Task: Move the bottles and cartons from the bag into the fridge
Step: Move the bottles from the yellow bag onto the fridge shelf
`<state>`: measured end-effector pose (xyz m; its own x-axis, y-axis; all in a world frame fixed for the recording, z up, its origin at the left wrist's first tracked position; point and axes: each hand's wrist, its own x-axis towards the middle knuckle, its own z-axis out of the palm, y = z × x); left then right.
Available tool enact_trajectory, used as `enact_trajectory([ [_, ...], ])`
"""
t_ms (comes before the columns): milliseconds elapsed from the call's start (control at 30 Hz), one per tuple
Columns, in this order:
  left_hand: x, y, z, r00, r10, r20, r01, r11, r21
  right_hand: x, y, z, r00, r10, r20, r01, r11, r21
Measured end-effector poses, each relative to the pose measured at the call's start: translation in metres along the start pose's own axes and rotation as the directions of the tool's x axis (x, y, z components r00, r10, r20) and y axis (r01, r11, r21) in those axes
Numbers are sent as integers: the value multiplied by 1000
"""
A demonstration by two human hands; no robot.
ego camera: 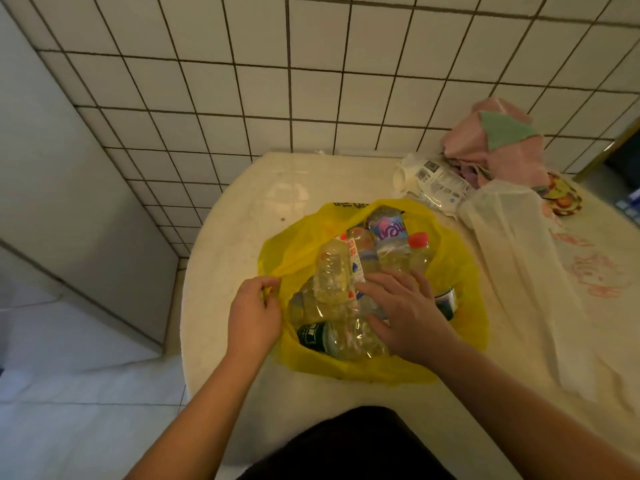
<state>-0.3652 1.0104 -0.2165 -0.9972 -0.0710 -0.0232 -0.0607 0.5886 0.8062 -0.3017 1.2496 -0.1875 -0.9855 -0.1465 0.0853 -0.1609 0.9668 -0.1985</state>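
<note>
Pinching yellow bag (460, 271) rim, left hand (254, 317), right hand (408, 317) spread over bottles (332, 271)

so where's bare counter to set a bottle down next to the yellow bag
Free: the countertop strip left of the yellow bag, and the patch behind it up to the tiled wall. Crowded: the right side, with a white plastic bag, a lying bottle and pink cloths.

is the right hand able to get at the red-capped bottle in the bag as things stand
Probably yes. The right hand already lies on the bottles inside the open yellow bag, and the red-capped bottle sits on top just beyond its fingertips with nothing over it. The left hand holds the bag's edge.
</note>
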Motion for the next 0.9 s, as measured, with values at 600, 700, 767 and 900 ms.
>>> enact_trajectory([
  [600, -52, 0, 43, 810, 419, 409, -467, 884, 19, 103, 10, -13, 872, -337, 355, 427, 878, -216],
  [700, -47, -11, 44, 816, 347, 463, -433, 897, 90, 120, 3, -17, 812, -380, 443, 527, 803, -278],
  [767, -44, -18, 45, 817, 306, 488, -435, 883, 176, 130, -1, -18, 773, -399, 493, 586, 746, -315],
  [900, -46, -22, 51, 822, 294, 488, -479, 821, 312, 145, -11, -15, 709, -436, 555, 686, 610, -397],
])
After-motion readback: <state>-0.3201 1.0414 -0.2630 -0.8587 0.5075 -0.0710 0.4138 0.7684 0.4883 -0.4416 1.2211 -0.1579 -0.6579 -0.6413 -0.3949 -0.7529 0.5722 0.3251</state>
